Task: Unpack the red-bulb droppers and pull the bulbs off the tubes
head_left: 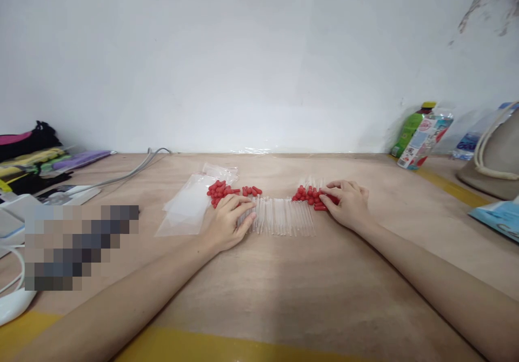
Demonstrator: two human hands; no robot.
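Note:
A row of thin, clear tubes (279,216) lies side by side on the wooden table in front of me. My left hand (229,221) rests at the row's left end, fingers curved and thumb apart, touching the tubes there. Beside its fingertips is a heap of small red rubber caps (219,190), with a few more red caps (252,190) to the right. At the row's right end sits a second heap of red caps (304,193). My right hand (346,202) reaches into this heap, thumb and forefinger closed at a red cap; its fingers partly hide the caps.
Clear plastic bags (184,205) lie left of the caps. A grey cable (133,173), a white power strip (16,216) and packed cloth items (32,156) are at the left. Bottles (424,138), a beige bag (497,154) and a blue packet (500,216) stand or lie right.

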